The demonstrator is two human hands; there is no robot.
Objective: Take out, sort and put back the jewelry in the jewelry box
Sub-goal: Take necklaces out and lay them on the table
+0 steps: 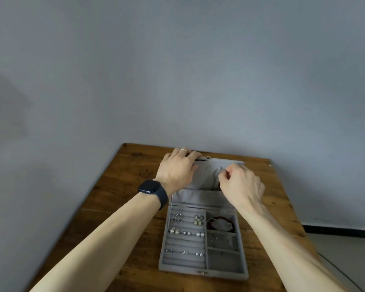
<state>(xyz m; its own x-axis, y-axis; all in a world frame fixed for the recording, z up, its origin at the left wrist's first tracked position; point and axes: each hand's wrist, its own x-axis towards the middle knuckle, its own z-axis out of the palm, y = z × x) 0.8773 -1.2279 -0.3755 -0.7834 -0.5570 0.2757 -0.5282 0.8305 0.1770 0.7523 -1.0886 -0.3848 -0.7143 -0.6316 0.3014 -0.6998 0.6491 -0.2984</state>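
A grey velvet jewelry box [162, 247] lies open on the wooden table [118, 186], its lid [207, 165] standing up at the back. My left hand [177, 167] grips the lid's top left edge. My right hand [238, 182] pinches a thin necklace [216, 178] that hangs on the inside of the lid. Several rings and earrings [185, 232] sit in the slotted rows on the left of the tray. A red bracelet with a pale pouch [218, 223] fills the upper right compartment. Tiny studs [214, 238] lie in the compartment below it.
The table stands against a plain grey wall. Its right edge runs down past my right forearm, with floor and a dark skirting [335, 228] beyond. A dark watch [151, 187] is on my left wrist. A metal clasp [201, 272] sits on the box's front edge.
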